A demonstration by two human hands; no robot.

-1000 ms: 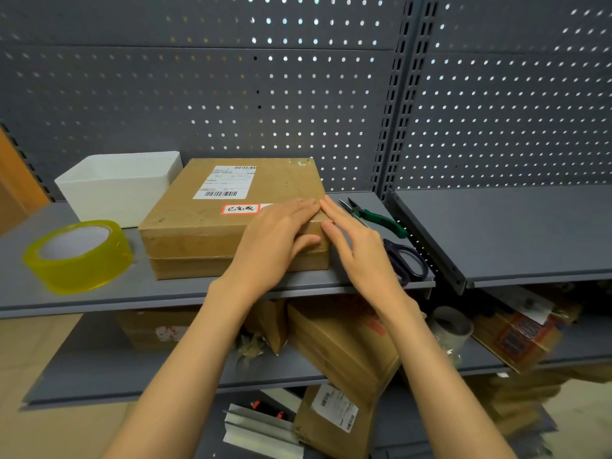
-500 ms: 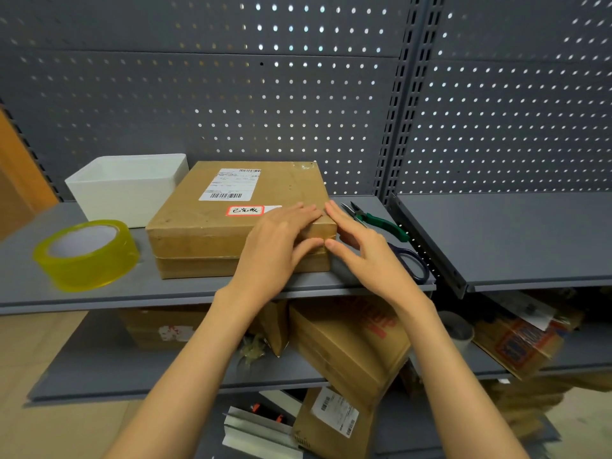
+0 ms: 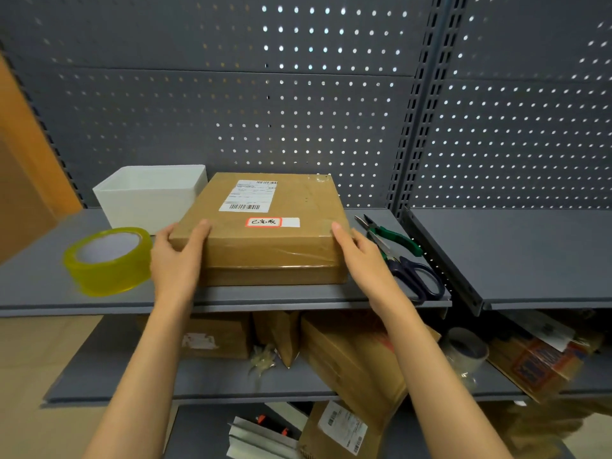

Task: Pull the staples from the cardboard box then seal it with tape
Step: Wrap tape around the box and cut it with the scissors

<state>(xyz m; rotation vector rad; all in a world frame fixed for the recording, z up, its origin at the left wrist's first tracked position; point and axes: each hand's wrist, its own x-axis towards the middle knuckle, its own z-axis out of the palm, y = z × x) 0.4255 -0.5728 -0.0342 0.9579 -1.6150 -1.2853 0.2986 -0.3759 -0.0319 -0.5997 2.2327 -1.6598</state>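
Two hands, left hand [image 3: 177,260], right hand [image 3: 359,256], flanking cardboard box [image 3: 265,233]

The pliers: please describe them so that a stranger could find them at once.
On the grey upper shelf, look right of the cardboard box. The pliers lie there, behind the dark scissors. Only they have green handles.
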